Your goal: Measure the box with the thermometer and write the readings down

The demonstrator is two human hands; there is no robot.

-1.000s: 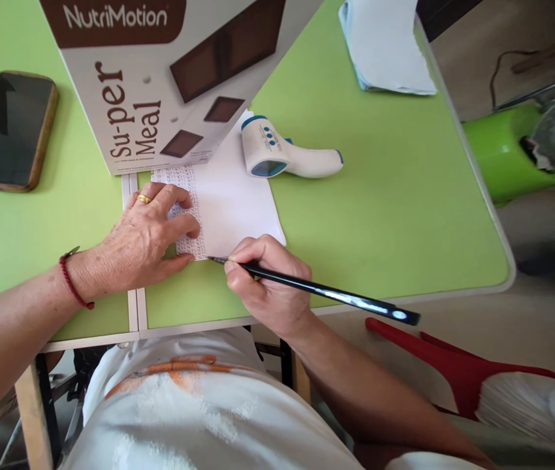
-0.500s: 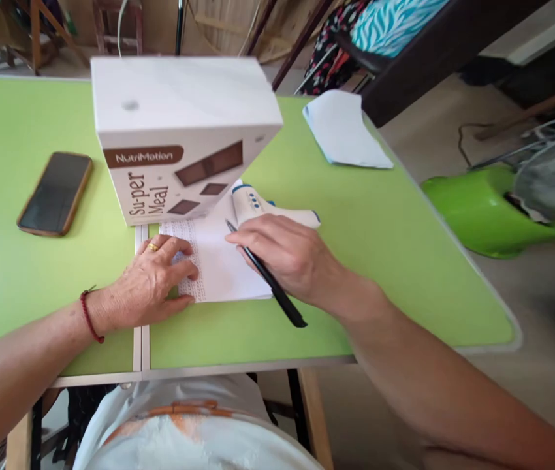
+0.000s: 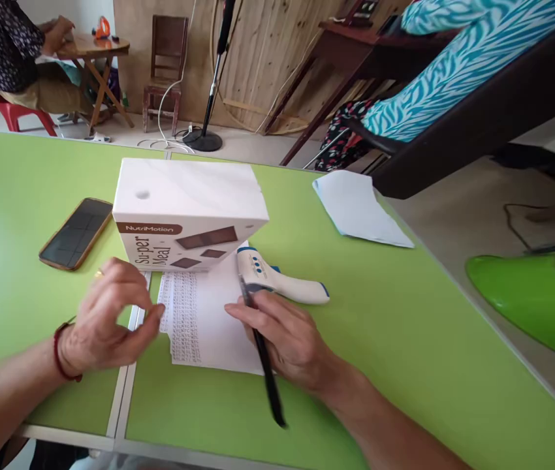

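Observation:
My right hand (image 3: 290, 339) grips a black pen (image 3: 266, 369) in a writing hold, its tip pointing away from me. Under it lies a white sheet of paper (image 3: 216, 333), with rows of small handwriting down its left part. My left hand (image 3: 115, 313) is raised at the paper's left edge, fingers loosely curled, thumb tip close to the index finger. Nothing shows in it. Just beyond my right fingers rests a white and blue infrared thermometer (image 3: 282, 277). A white NutriMotion box (image 3: 192, 196) stands upright behind the paper and hides its far edge.
A smartphone (image 3: 76, 234) lies left of the box on the green table (image 3: 380, 352). Folded papers (image 3: 356, 205) sit at the far right edge. Beyond are a seated person (image 3: 6, 49), a wooden chair (image 3: 166, 65), a microphone stand (image 3: 211, 98) and a green plastic object (image 3: 537, 300).
My left hand has lifted off the paper and shifted left, its fingers curling. My right hand still holds the pen. The head view has tilted up, showing more of the room.

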